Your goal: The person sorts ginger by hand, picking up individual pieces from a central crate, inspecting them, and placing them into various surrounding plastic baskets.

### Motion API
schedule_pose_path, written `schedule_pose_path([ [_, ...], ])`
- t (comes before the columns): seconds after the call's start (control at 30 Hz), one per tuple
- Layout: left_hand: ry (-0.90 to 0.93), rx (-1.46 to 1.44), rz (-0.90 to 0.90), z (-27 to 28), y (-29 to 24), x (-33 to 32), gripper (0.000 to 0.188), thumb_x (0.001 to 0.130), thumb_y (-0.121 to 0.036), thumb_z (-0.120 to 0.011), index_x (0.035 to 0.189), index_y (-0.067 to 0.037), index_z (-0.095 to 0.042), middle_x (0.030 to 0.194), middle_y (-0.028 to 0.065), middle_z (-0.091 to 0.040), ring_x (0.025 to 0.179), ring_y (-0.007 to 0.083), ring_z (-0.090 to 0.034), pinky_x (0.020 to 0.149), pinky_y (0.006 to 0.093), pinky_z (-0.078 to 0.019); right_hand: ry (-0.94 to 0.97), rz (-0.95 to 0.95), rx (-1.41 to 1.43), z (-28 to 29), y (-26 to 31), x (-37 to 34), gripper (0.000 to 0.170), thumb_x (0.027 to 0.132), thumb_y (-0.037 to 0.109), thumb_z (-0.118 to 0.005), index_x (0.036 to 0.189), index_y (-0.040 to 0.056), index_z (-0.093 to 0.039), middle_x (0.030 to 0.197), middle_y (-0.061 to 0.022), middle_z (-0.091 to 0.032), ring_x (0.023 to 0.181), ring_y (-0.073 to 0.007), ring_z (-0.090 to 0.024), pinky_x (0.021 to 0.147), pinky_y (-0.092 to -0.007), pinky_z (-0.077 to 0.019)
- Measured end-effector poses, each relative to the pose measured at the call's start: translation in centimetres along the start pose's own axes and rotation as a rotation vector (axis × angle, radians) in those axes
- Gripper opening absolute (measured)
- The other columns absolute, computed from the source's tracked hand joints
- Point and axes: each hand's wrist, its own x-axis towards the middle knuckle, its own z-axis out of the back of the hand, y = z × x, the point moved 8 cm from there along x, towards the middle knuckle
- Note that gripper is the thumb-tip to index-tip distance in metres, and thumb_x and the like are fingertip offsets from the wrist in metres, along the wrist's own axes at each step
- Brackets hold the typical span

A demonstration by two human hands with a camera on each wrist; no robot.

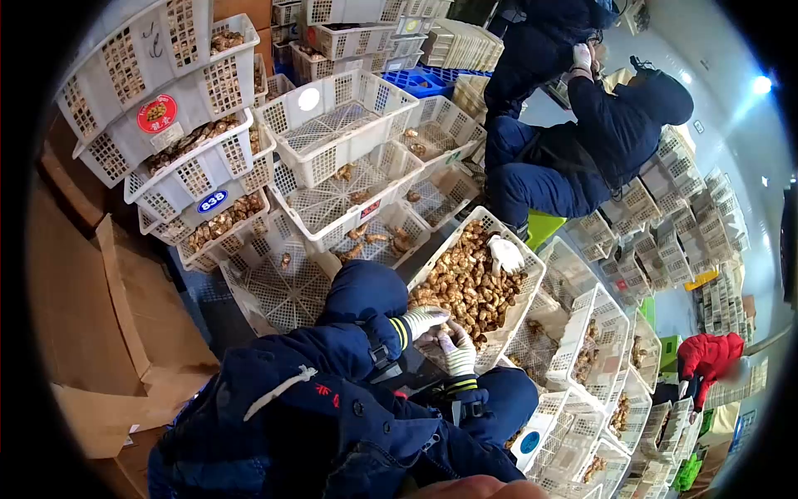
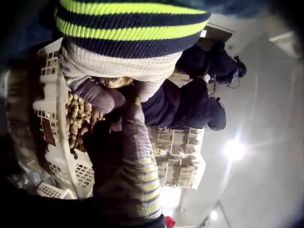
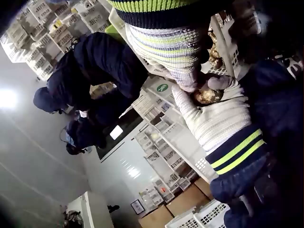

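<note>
A knobbly brown lump [image 3: 208,96] lies between the thumb and fingers of my gloved left hand [image 3: 221,118] in the right wrist view. My gloved right hand [image 3: 166,52] meets it from the other side, its fingertips bent against the lump. In the head view, the left hand [image 1: 426,319] and right hand [image 1: 459,351] come together over the near edge of a white crate [image 1: 532,287] heaped with brown lumps [image 1: 470,283]. The left wrist view shows the left hand [image 2: 118,66] close to the right hand [image 2: 137,161]; their fingers partly hide the lump [image 2: 118,82].
A white glove [image 1: 505,254] lies on the heap. Stacked crates [image 1: 187,158] rise at the left above an open cardboard box [image 1: 116,308]. More crates [image 1: 594,341] stand at the right. Dark-clothed people [image 1: 573,158] work beyond, and someone in red [image 1: 708,362] bends at far right.
</note>
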Motion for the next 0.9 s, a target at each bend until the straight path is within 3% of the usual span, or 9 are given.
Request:
schedule_pose_path([
  [0.27,0.017,0.171,0.013,0.4,0.2,-0.1,0.025,0.09,-0.029,-0.061,0.113,-0.02,-0.059,0.087,-0.0026,-0.065,0.068,0.0064,-0.059,0.053,0.0217,-0.0441,-0.034,-0.044,-0.005,1.3,-2.6,0.3,0.027,0.086,0.009,-0.065,0.11,-0.001,-0.059,0.093,-0.0047,-0.064,0.079,-0.0088,-0.059,0.07,-0.0222,-0.0488],
  [0.33,-0.012,0.099,-0.001,-0.1,-0.3,-0.4,0.027,0.09,-0.025,-0.06,0.116,-0.017,-0.059,0.078,-0.0022,-0.064,0.054,0.0062,-0.054,0.047,0.0197,-0.0428,-0.034,-0.089,0.0,0.8,-1.3,-0.1,0.026,0.085,0.009,-0.066,0.108,-0.0012,-0.059,0.09,-0.0042,-0.065,0.079,-0.0087,-0.059,0.071,-0.0223,-0.049],
  [0.37,-0.026,0.064,-0.003,-0.3,-0.3,-0.5,0.027,0.091,-0.023,-0.059,0.117,-0.015,-0.059,0.074,-0.0019,-0.063,0.047,0.0061,-0.051,0.043,0.0187,-0.0422,-0.07,0.03,-0.117,1.5,-1.6,0.2,0.029,0.085,0.01,-0.066,0.11,-0.0028,-0.058,0.079,-0.0032,-0.063,0.064,-0.0068,-0.057,0.057,-0.0203,-0.0481],
  [0.43,-0.012,0.042,-0.025,0.4,0.3,0.2,0.026,0.09,-0.018,-0.06,0.116,-0.014,-0.059,0.092,0.0007,-0.065,0.065,0.0088,-0.059,0.05,0.0232,-0.0472,-0.079,0.063,-0.315,1.1,1.7,-0.4,0.028,0.084,0.009,-0.067,0.108,-0.0026,-0.058,0.078,-0.0041,-0.063,0.063,-0.0071,-0.057,0.056,-0.0205,-0.0476],
  [0.53,-0.057,-0.001,-0.233,0.7,-0.9,0.7,0.028,0.089,-0.016,-0.06,0.118,-0.014,-0.059,0.103,0.0002,-0.064,0.075,0.0096,-0.06,0.054,0.0239,-0.0485,-0.167,0.169,-0.491,2.4,0.5,0.1,0.029,0.079,0.012,-0.072,0.103,-0.0002,-0.063,0.088,-0.0061,-0.067,0.079,-0.0116,-0.06,0.076,-0.0263,-0.0494],
  [0.57,-0.033,0.056,-0.369,1.1,-1.3,1.2,0.029,0.089,-0.015,-0.06,0.118,-0.014,-0.059,0.105,-0.0003,-0.064,0.076,0.0099,-0.06,0.054,0.0236,-0.0484,-0.145,0.158,-0.26,3.2,-3.2,1.1,0.03,0.079,0.012,-0.072,0.105,0.0005,-0.063,0.092,-0.0074,-0.068,0.08,-0.0111,-0.06,0.075,-0.0256,-0.0494],
  [0.63,-0.043,-0.031,-0.076,0.2,-0.7,0.0,0.026,0.09,-0.015,-0.059,0.116,-0.014,-0.061,0.103,-0.0014,-0.064,0.073,0.0091,-0.059,0.055,0.0236,-0.0482,-0.172,0.087,-0.304,2.7,-0.1,0.2,0.033,0.079,0.013,-0.072,0.108,0.0011,-0.062,0.088,-0.0055,-0.066,0.076,-0.0102,-0.058,0.072,-0.0241,-0.0484],
  [0.77,-0.03,0.044,-0.072,-0.6,-1.4,-0.5,0.023,0.091,-0.017,-0.058,0.114,-0.015,-0.062,0.083,-0.0044,-0.06,0.061,0.0076,-0.055,0.051,0.0233,-0.0471,-0.149,0.17,-0.364,2.9,-1.3,0.9,0.035,0.082,0.011,-0.07,0.114,0.001,-0.058,0.092,-0.0015,-0.062,0.079,-0.0074,-0.055,0.069,-0.0219,-0.0477],
  [0.9,-0.033,0.0,-0.078,0.2,-0.9,0.3,0.023,0.091,-0.015,-0.058,0.113,-0.013,-0.062,0.088,-0.0028,-0.063,0.06,0.0086,-0.056,0.052,0.0248,-0.0501,-0.102,0.158,-0.195,2.6,-2.1,1.3,0.037,0.084,0.007,-0.067,0.119,0.0012,-0.055,0.092,-0.0034,-0.062,0.076,-0.0074,-0.057,0.067,-0.0213,-0.0495],
])
